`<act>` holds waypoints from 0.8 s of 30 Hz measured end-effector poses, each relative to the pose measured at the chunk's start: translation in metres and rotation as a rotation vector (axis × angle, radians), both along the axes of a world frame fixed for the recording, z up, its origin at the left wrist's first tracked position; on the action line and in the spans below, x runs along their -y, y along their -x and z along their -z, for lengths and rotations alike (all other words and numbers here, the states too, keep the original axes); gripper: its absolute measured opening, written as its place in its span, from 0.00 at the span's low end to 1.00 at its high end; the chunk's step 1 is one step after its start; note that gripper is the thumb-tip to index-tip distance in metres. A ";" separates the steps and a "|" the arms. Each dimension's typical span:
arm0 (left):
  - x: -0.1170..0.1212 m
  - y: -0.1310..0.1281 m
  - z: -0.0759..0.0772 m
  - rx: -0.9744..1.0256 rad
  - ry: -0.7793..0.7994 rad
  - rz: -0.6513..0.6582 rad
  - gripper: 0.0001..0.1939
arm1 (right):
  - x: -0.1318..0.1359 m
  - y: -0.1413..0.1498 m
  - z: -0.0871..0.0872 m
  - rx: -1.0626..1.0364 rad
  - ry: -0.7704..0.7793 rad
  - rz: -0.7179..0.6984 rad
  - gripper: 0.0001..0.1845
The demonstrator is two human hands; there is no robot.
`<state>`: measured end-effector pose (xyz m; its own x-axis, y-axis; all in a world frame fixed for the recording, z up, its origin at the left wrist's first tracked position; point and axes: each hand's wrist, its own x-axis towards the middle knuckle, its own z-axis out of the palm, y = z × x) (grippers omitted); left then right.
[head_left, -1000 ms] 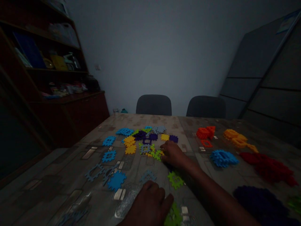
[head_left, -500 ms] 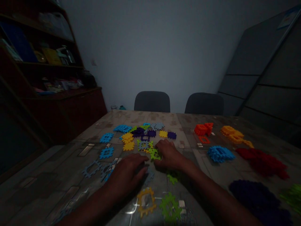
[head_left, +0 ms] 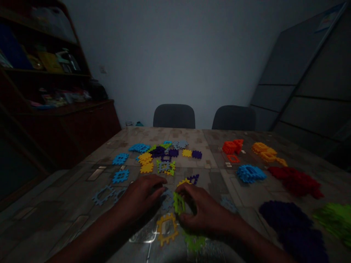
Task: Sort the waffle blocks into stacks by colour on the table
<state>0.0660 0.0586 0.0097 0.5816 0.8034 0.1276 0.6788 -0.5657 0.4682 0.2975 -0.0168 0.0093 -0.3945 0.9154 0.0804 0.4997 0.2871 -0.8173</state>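
My right hand point(head_left: 201, 210) grips a lime-green notched building tile point(head_left: 179, 204), held on edge between thumb and fingers. Left of it, my left hand point(head_left: 144, 193) hovers low with thumb and fingers apart and nothing visible in them. A grey-blue tile point(head_left: 168, 201) lies between the hands. Below them on the table are a yellow-orange square frame point(head_left: 167, 230) and another lime-green tile point(head_left: 194, 241), partly under my right hand. Just beyond my right fingertips rest a yellow piece point(head_left: 183, 182) and a dark purple triangular frame point(head_left: 193, 179).
Mixed tiles spread over the table's middle, with blue tiles point(head_left: 120, 176) at left. Sorted heaps stand at right: orange-red point(head_left: 232, 147), yellow-orange point(head_left: 267, 151), blue point(head_left: 251, 173), red point(head_left: 297, 182), purple point(head_left: 287, 215) and green point(head_left: 334, 219). Two chairs point(head_left: 174, 116) stand behind.
My right hand has drawn back toward me with the green tile, which now tilts on edge. The purple triangle and yellow piece have come into sight. My left hand has shifted slightly left.
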 end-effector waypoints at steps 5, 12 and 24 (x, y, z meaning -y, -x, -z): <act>-0.003 0.003 0.003 0.007 0.003 0.042 0.14 | 0.026 -0.004 0.003 0.263 -0.080 0.074 0.29; 0.004 0.000 0.002 0.000 0.064 0.126 0.13 | 0.057 -0.019 0.018 0.429 -0.176 0.086 0.27; 0.007 -0.004 0.001 -0.018 0.098 0.209 0.12 | 0.041 -0.033 0.037 0.392 -0.376 -0.099 0.32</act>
